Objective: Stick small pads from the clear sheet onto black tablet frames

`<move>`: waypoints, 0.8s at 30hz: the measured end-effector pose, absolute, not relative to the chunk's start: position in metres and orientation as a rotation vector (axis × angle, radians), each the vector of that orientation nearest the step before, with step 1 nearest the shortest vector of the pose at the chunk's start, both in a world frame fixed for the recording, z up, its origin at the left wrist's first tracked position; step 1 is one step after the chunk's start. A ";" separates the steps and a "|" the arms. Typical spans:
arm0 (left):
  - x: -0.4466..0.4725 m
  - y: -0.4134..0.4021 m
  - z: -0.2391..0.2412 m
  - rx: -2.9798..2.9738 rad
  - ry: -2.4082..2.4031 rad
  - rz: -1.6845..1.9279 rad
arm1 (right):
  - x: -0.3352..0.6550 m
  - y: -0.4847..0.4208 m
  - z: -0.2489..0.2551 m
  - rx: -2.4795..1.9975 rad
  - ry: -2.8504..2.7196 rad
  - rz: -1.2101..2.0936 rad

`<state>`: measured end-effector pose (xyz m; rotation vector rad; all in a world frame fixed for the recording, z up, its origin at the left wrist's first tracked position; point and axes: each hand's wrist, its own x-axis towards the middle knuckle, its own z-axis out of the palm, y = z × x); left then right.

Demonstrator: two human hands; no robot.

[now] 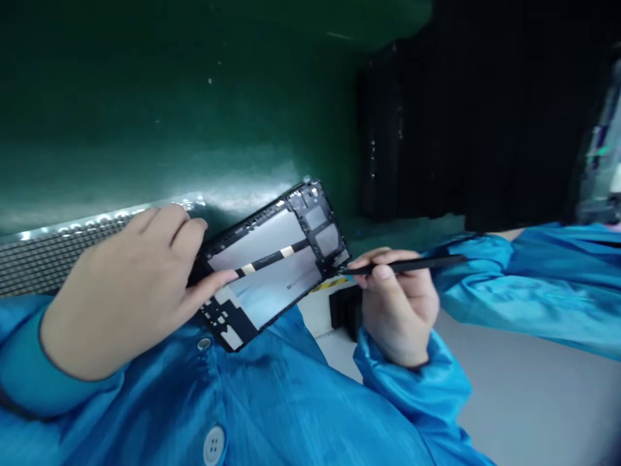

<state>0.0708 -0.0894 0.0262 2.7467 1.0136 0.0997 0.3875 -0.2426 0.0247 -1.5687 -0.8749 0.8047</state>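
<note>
My left hand (129,285) grips the phone frame (272,294), right hand (400,301) a black tool (422,264), apparently working the frame's three-o'clock corner; next move needs steadiness.

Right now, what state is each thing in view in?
Device frame: open, internals exposed, held slanted.
Left hand: closed on one end of the device frame.
Right hand: pinching the black tool.
Black tool: tip at the device frame's corner; contact unclear.
Gridded panel: partly hidden by the left hand.
</note>
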 end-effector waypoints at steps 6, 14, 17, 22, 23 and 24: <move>0.088 -0.100 0.009 2.711 0.823 -0.185 | 0.399 -0.271 -0.008 -1.563 -1.008 0.774; 0.094 -0.104 0.017 2.712 0.972 0.006 | 0.403 -0.260 -0.015 -1.488 -1.115 0.784; 0.097 -0.104 0.020 2.752 0.966 -0.035 | 0.402 -0.261 -0.017 -1.484 -1.129 0.769; 0.094 -0.100 0.016 2.695 0.986 -0.044 | 0.404 -0.262 -0.021 -1.504 -1.197 0.708; 0.094 -0.100 0.013 2.650 1.006 -0.024 | 0.404 -0.263 -0.021 -1.510 -1.233 0.682; 0.094 -0.099 0.011 2.593 1.029 0.006 | 0.403 -0.264 -0.022 -1.515 -1.264 0.663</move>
